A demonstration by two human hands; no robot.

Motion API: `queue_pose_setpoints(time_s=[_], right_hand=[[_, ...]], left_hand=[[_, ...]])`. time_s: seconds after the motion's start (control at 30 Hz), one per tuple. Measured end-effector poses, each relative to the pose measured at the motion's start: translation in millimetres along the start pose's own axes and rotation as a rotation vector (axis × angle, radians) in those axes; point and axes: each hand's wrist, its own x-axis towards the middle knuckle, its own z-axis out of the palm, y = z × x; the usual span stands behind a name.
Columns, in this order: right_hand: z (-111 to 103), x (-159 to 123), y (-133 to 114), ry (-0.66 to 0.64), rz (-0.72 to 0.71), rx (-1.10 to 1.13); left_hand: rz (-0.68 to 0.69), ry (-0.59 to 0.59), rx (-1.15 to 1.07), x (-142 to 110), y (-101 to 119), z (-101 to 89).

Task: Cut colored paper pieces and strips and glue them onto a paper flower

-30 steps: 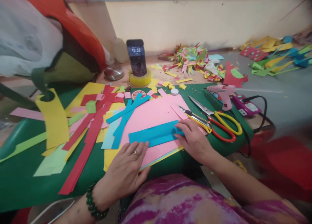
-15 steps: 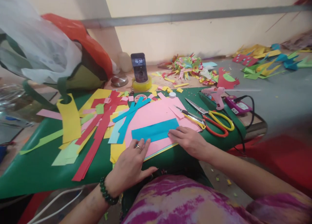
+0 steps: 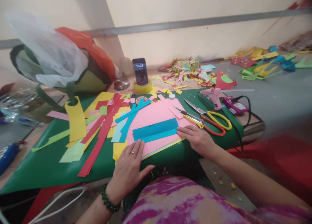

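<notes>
A folded sheet of blue paper (image 3: 156, 129) lies on a stack of pink paper (image 3: 156, 111), with a crease line running along its length. My left hand (image 3: 129, 160) rests flat at the paper's lower left corner, fingers stretched and thumb spread away. At the right end of the blue paper, my right hand (image 3: 196, 139) has its fingers together, their tips at the paper's edge. Crossed blue strips (image 3: 133, 117) lie to the left. A box cutter (image 3: 191, 116) and scissors (image 3: 209, 117) with red and yellow handles lie to the right.
Red strips (image 3: 103, 134) and a yellow piece (image 3: 76, 123) lie on the green mat (image 3: 56, 172). Behind are a phone (image 3: 140, 72) propped on a tape roll (image 3: 143, 87) and a heap of paper scraps (image 3: 186, 69). A pink glue gun (image 3: 214, 98) stands right; a bag (image 3: 95, 55) stands left.
My right hand has let the curled right end of the blue paper down and moved along the fold, then out to its right edge. My left hand stays at the lower left corner. The view has shifted.
</notes>
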Motion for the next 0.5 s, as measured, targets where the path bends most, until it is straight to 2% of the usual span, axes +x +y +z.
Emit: queue_pose_setpoints(time_s=[0.23,0.33,0.5], right_hand=[[0.2,-4.1,0.0,0.03,0.009,-0.002],[-0.1,-5.2,0.5,0.081,0.022,0.028],[-3.1,-4.0,-1.8,0.127,0.053,0.066]], left_hand=[[-0.038,0.008,-0.015,-2.0,0.6,3.4],[-0.046,0.022,-0.013,-4.4,-0.4,4.1],[-0.082,0.039,-0.01,-11.6,-9.5,4.6]])
